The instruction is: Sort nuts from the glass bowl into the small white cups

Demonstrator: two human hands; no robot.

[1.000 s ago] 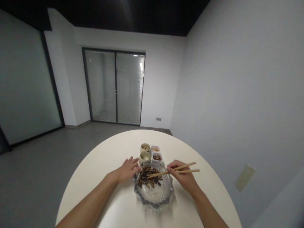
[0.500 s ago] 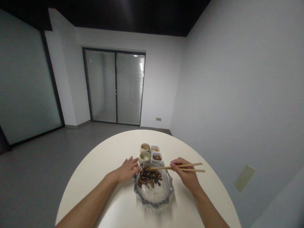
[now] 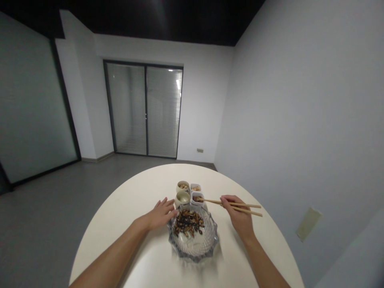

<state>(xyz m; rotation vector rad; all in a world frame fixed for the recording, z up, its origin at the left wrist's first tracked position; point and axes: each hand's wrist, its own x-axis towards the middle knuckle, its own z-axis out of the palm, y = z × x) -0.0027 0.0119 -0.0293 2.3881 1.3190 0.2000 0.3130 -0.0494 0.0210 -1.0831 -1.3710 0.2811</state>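
A cut-glass bowl [image 3: 195,250] stands on the round white table [image 3: 135,208], with a heap of dark mixed seeds [image 3: 188,222] in its far half. My left hand [image 3: 160,214] lies flat and open against the bowl's left rim. My right hand [image 3: 238,214] is closed on a pair of wooden chopsticks [image 3: 231,204]. Their tips reach into the near right small white square cup [image 3: 198,198], which holds dark seeds. Whether a seed sits between the tips is too small to tell.
Three more small cups stand behind the bowl: a round one [image 3: 183,197], a second round one [image 3: 183,186] and a square one [image 3: 196,188] with pale pieces. The table's right edge lies close to a white wall [image 3: 300,120]. Glass doors [image 3: 145,110] stand across the grey floor.
My right hand has lifted the chopsticks out of the seed heap in the bowl and swung their tips away to the near right square cup. My left hand has stayed put.
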